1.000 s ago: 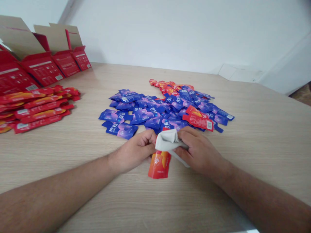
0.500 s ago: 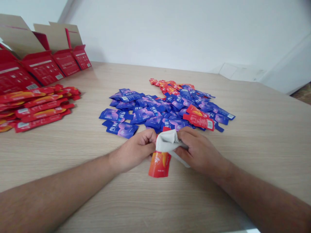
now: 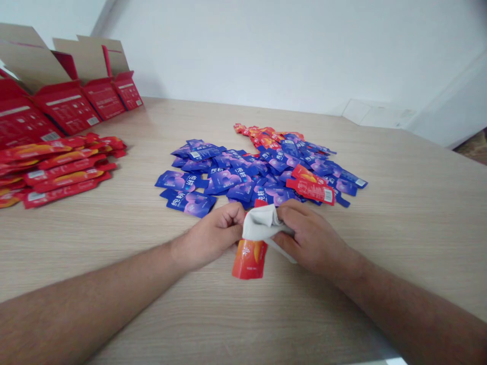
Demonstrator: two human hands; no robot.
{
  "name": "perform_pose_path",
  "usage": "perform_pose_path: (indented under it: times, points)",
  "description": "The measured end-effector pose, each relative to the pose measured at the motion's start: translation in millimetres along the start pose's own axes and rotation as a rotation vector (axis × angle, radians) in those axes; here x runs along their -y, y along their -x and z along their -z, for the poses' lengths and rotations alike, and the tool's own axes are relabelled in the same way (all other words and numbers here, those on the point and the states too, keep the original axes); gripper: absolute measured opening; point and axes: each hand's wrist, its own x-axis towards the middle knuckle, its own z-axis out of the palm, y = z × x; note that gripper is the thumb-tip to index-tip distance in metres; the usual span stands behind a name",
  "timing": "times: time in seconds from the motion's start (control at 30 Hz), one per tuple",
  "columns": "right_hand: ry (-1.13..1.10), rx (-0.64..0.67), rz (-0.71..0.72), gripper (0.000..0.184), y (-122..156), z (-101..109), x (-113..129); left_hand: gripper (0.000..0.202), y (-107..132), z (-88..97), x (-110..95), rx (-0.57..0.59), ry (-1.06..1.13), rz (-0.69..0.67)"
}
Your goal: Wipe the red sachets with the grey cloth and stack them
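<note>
Low over the table, a red-orange pouch (image 3: 248, 261) hangs upright with its printed front toward me. My left hand (image 3: 218, 230) pinches the pouch at its left edge, fingers curled. In my right hand (image 3: 310, 233) is a folded white cloth (image 3: 261, 223), pressed across the upper part of the pouch and covering its middle. The pouch's red top end shows just above the cloth. Right behind my hands spreads a pile of blue-purple pouches (image 3: 232, 177). One red pouch (image 3: 314, 191) lies on the right side of that pile.
More red pouches (image 3: 266, 136) lie at the back of the pile. On the left, red pouches (image 3: 68, 170) are stacked in rows before several red cartons (image 3: 68, 106) with raised flaps. A white panel (image 3: 376, 113) is at the back right, by the wall.
The cloth has shifted very slightly down and left over the pouch. Both hands keep their grip, and the piles stay as they were.
</note>
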Motion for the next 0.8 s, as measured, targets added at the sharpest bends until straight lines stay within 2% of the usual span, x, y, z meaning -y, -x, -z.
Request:
perform_pose_path:
  times: [0.1, 0.27, 0.43, 0.6, 0.73, 0.8]
  points:
    - [-0.028, 0.053, 0.036, 0.01, 0.8, -0.1, 1.9, 0.033, -0.5, 0.6, -0.2, -0.001, -0.039, -0.002]
    - [0.029, -0.028, -0.05, 0.006, 0.1, 0.2, 0.8, 0.029, -1.5, 0.6, 1.0, 0.001, 0.018, 0.022]
    - [-0.046, 0.08, 0.048, 0.009, 0.3, 0.6, 2.4, 0.031, -0.5, -1.2, -0.8, -0.011, -0.007, 0.006]
    - [0.023, -0.012, -0.05, 0.006, -0.1, 0.7, 0.5, 0.031, 0.2, -3.4, -2.7, -0.021, 0.046, 0.032]
    - [-0.078, 0.142, 0.112, 0.011, 2.1, -0.8, 6.2, 0.034, 0.3, -3.3, -2.2, -0.032, 0.026, 0.011]
    - [-0.083, 0.166, 0.136, 0.013, 2.7, -0.5, 7.3, 0.033, 0.0, -3.4, -2.0, -0.034, 0.044, 0.003]
